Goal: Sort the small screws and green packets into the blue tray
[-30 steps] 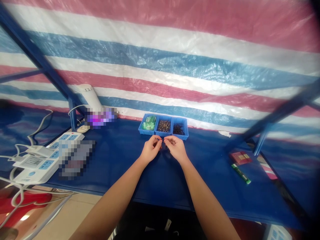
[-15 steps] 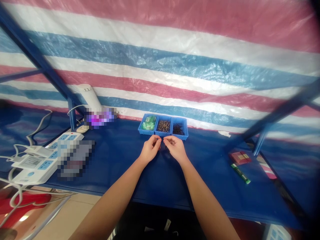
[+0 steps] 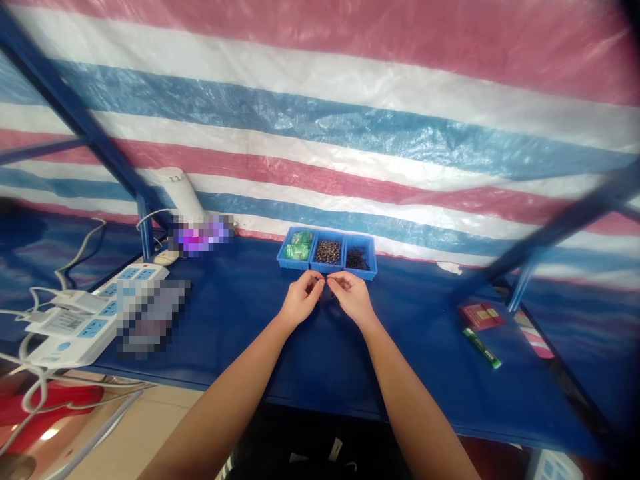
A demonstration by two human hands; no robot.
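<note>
My left hand (image 3: 303, 295) and my right hand (image 3: 351, 293) meet fingertip to fingertip just in front of three joined blue bins. Both are closed in a pinch, and whatever lies between the fingers is too small to make out. Green packets fill the left bin (image 3: 297, 251). In the middle bin (image 3: 329, 253) are many small brass-and-dark pieces. Thin black pieces, perhaps screws, lie in the right bin (image 3: 357, 258).
A white power strip (image 3: 95, 327) with plugs and cables lies at the left, beside a blurred-out dark object (image 3: 155, 317). Behind stands a white cylinder (image 3: 183, 193). At the right are a red box (image 3: 481, 316) and a green tube-like pack (image 3: 481, 347). Blue metal posts frame both sides.
</note>
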